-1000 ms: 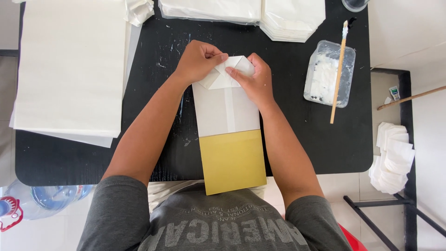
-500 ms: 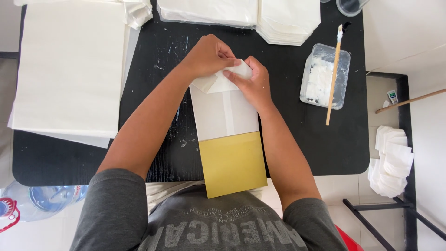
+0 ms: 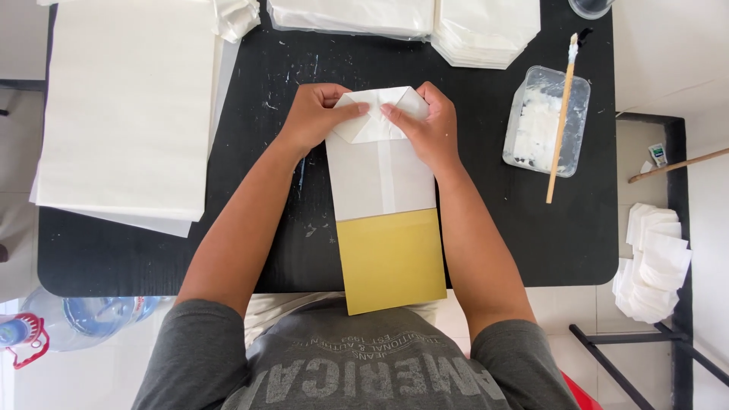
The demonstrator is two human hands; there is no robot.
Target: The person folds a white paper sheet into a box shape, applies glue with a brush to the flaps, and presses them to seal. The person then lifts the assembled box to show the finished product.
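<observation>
A white paper bag (image 3: pixel 380 178) lies flat on the black table (image 3: pixel 493 228), slid over a yellow board (image 3: pixel 392 262) that sticks out toward me past the table's near edge. Its far end is folded into flaps (image 3: pixel 376 114). My left hand (image 3: pixel 315 118) presses the left flap, fingers pointing right. My right hand (image 3: pixel 425 125) holds the right side of the fold, fingertips meeting the left hand's near the middle.
A clear tub of white paste (image 3: pixel 547 121) with a wooden brush (image 3: pixel 562 114) across it sits to the right. Large white sheets (image 3: pixel 125 106) cover the left. Stacks of folded white bags (image 3: pixel 418 23) line the far edge. More bags (image 3: pixel 653 262) lie off the table, right. A water jug (image 3: pixel 76 323) stands lower left.
The flaps at the bag's far end have been folded flatter and spread wider. Both hands shifted slightly, now pressing the fold down from each side.
</observation>
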